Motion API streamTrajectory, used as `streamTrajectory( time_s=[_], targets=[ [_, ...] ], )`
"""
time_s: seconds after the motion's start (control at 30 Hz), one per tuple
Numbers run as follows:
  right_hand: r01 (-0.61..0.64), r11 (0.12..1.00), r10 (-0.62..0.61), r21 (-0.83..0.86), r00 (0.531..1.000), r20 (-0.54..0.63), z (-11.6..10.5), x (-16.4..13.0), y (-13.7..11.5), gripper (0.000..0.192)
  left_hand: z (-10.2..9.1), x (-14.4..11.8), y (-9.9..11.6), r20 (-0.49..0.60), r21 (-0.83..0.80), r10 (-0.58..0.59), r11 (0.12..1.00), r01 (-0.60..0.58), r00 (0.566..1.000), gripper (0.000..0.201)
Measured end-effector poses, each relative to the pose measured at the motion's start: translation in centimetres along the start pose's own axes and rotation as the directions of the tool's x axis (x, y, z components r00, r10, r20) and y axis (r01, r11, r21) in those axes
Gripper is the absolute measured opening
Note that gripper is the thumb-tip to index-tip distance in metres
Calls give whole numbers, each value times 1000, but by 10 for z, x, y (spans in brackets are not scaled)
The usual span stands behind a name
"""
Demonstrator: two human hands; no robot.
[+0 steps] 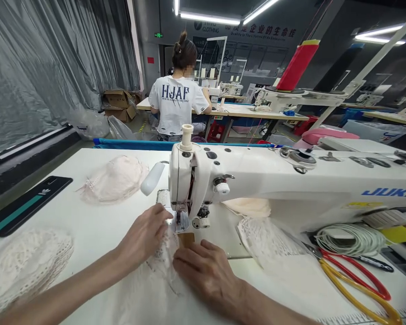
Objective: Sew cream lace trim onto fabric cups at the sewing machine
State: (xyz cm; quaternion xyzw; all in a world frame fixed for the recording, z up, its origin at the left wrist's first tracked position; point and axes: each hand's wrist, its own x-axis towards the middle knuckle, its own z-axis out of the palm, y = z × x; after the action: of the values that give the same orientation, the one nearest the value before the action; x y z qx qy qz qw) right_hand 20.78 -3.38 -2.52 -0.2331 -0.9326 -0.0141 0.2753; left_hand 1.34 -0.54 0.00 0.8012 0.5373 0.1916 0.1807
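A white sewing machine stands before me, its presser foot down near the middle of the view. White lace fabric runs from the foot toward me, over the table's front. My left hand is closed on the lace at the left of the foot, fingertips close to the needle area. My right hand lies just in front of the foot with bent fingers closed on the fabric's right side; its fingertips are partly hidden. A small brown piece sits by the foot, above my right fingers.
Pale lace pieces lie left, near left and right. A dark phone rests at left. Scissors with red and yellow handles and coiled cord are at right. A person sits ahead, back turned.
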Motion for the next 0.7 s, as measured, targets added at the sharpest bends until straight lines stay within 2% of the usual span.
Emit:
streamTrajectory(
  time_s=[0.07, 0.1, 0.17, 0.23, 0.33, 0.43, 0.57, 0.7],
  targets=[
    [-9, 1000, 9, -4, 1000, 0, 0, 0, 0, 27, 3, -11, 4, -109, 53, 108, 993, -103, 988, 26],
    [-10, 1000, 10, -9, 1000, -4, 0, 0, 0, 26, 5, -17, 7, -127, 81, 170, 984, -160, 977, 29],
    [-16, 1000, 16, -19, 1000, -10, -1, 0, -1, 26, 12, -26, 12, -90, 129, 266, 959, -253, 960, 34],
    [-23, 999, 23, -25, 1000, -2, -1, 0, -1, 27, 19, -31, 14, -52, 164, 310, 940, -298, 949, 38],
    [-30, 999, 31, -32, 999, 20, -2, 0, -1, 29, 23, -29, 10, -61, 184, 333, 930, -318, 941, 37],
    [-57, 996, 58, -69, 998, 20, -1, 1, 1, 29, 19, -20, 2, -59, 174, 347, 927, -333, 936, 34],
    [-122, 982, 122, -144, 992, -11, 4, 2, 6, 20, 11, -2, -4, -75, 121, 356, 930, -346, 931, 30],
    [-148, 968, 140, -202, 989, -54, 9, 3, 11, 14, 9, 15, -6, -35, 109, 342, 935, -336, 939, 29]
  ],
)
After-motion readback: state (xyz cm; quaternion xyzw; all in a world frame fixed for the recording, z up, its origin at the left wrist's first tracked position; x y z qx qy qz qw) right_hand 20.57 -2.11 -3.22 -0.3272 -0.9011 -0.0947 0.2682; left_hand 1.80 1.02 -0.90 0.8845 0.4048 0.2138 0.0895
